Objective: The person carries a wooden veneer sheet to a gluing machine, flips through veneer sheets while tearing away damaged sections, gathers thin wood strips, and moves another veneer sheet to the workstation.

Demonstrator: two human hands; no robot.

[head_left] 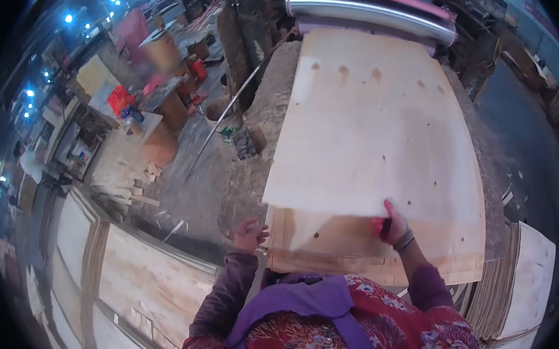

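Pale wood veneer sheets (367, 129) lie stacked on the bench before me, their near edges uneven and dotted with brown knots. My left hand (250, 235) is beside the left edge of the stack, its fingers loosely bent and apart, with nothing visible in them. Over the near part of the sheets is my right hand (396, 226), thumb raised and fingers curled. Something dark shows between its reddish fingertips, too small to name. A narrower veneer piece (329, 229) shows below the top sheet's near edge, between my hands.
A shiny metal roller (372, 12) with pink parts spans the stack's far end. More veneer stacks stand at lower left (150, 274) and lower right (527, 280). A long rod (229, 106) leans left of the bench. A person (30, 163) is at far left.
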